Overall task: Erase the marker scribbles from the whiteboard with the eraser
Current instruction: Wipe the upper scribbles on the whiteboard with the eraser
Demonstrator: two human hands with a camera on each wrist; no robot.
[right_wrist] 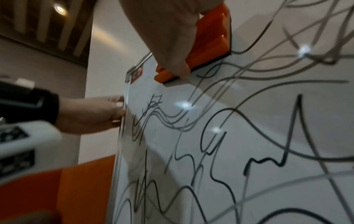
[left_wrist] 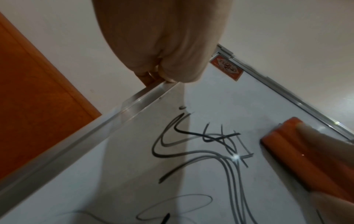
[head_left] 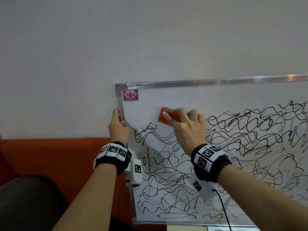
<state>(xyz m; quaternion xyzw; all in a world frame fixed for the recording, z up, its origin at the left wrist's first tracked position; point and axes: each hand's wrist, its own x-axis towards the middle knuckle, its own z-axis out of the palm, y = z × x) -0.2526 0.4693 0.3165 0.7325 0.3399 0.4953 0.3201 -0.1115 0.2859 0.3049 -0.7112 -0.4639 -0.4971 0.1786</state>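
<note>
Fingers of the right hand [head_left: 185, 124] curl around one orange eraser [head_left: 164, 117], pressing it flat on the cleaned upper-left patch of the single whiteboard [head_left: 216, 97], just above the black scribbles [head_left: 233, 147] covering the rest. Left hand [head_left: 118, 125] fingers clamp the board's left frame edge. One red sticker [head_left: 130, 95] marks the top-left corner.

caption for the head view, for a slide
Right hand presses orange eraser on scribbled whiteboard; left hand grips its frame.
</note>
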